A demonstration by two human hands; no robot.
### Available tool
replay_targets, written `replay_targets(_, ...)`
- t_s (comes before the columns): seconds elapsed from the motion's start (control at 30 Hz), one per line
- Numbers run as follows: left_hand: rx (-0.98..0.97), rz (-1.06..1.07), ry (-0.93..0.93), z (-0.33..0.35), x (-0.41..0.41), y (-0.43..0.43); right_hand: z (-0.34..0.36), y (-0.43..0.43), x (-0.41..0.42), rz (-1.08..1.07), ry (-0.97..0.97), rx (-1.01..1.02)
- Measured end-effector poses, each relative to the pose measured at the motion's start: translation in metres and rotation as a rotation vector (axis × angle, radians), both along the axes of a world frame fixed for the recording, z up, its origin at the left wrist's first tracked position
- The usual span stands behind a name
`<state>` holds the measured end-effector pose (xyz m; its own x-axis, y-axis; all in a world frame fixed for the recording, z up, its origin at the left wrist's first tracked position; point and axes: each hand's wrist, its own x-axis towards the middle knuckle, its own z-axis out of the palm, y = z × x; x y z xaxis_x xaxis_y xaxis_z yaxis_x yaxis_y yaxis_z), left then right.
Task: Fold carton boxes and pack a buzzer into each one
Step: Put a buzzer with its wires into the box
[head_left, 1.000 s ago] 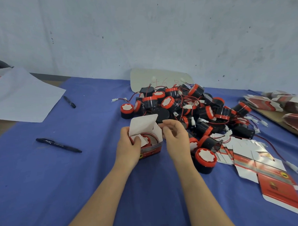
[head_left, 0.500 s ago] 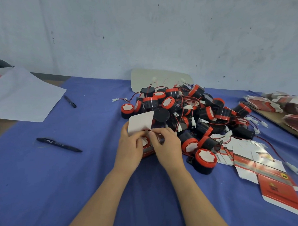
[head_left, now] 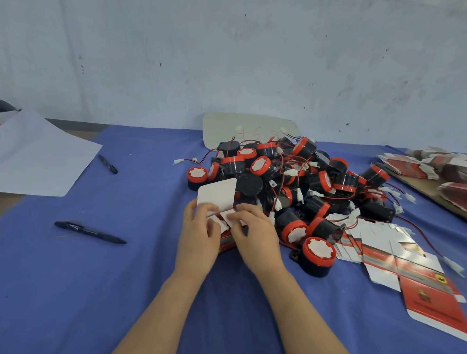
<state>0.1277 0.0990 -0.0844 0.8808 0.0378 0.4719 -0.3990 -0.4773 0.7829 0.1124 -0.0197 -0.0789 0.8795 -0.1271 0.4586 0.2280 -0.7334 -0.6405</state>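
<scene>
Frame centre: my left hand (head_left: 200,235) and right hand (head_left: 253,230) both pinch the box (head_left: 226,243). Light, thin card, I judge; grip flap edges gently.

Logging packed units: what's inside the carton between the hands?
White side flaps folded over the opening of the carton, held by the left hand and right hand; its lid flap stands upright behind. Whatever is inside is covered.

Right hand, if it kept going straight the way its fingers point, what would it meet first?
The right hand touches a white flap of the small red-and-white carton box; straight on, it would probably meet the thumb of the left hand next.
</scene>
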Motion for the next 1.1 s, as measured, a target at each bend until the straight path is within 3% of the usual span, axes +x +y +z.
replay_targets(0.17, -0.071, 0.06, -0.017, 0.0008, -0.0028, -0.0008, 0.0009, 0.0002, -0.0012, 0.07, 0.017, -0.041)
replay_targets(0.63, 0.097, 0.027, -0.031, -0.0018, 0.0014, 0.0023, 0.0021, 0.0038, -0.0049, 0.011, 0.011, 0.056)
replay_targets(0.8, 0.142, 0.003, 0.02, -0.0021, 0.0038, 0.0041, 0.0046, 0.0042, -0.0061, -0.012, -0.004, 0.095)
replay_targets(1.0, 0.201, -0.021, 0.103, 0.0008, 0.0057, 0.0047, 0.0021, 0.0053, -0.0052, -0.003, 0.02, -0.001)
replay_targets(1.1, 0.186, 0.001, 0.087, 0.0005, 0.0014, 0.0039, 0.0029, 0.0058, -0.0047, 0.002, 0.04, 0.071)
